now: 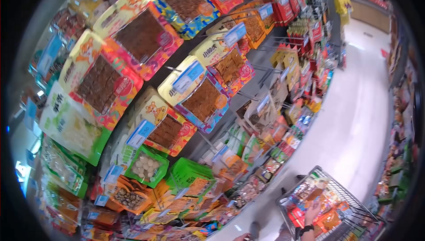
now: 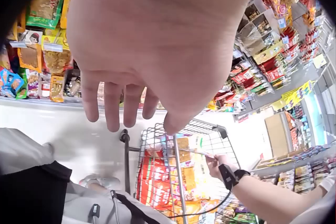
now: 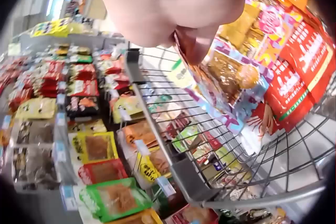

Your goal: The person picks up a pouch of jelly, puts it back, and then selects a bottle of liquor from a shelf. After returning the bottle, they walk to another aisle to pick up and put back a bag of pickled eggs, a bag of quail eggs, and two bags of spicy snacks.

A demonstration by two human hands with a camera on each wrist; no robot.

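Over the shopping cart (image 1: 316, 169), my right hand (image 3: 173, 8) pinches the edge of a snack packet (image 3: 202, 82) with a printed border. The packet tilts down among the other snack packets in the cart, and in the left wrist view my right hand (image 2: 219, 165) is inside the cart's side. My left hand (image 2: 152, 40) hangs with its fingers extended and holds nothing, between the shelf and the cart. Only a bit of it shows at the bottom edge of the head view. A red snack bag (image 3: 302, 71) lies in the cart beside the pinched packet.
A tall shelf display (image 1: 195, 95) of hanging snack packets with blue price tags runs along the left. The pale aisle floor (image 1: 349, 90) stretches ahead, with another stocked shelf (image 1: 398, 152) on the right. A shoe (image 2: 100, 182) stands beside the cart.
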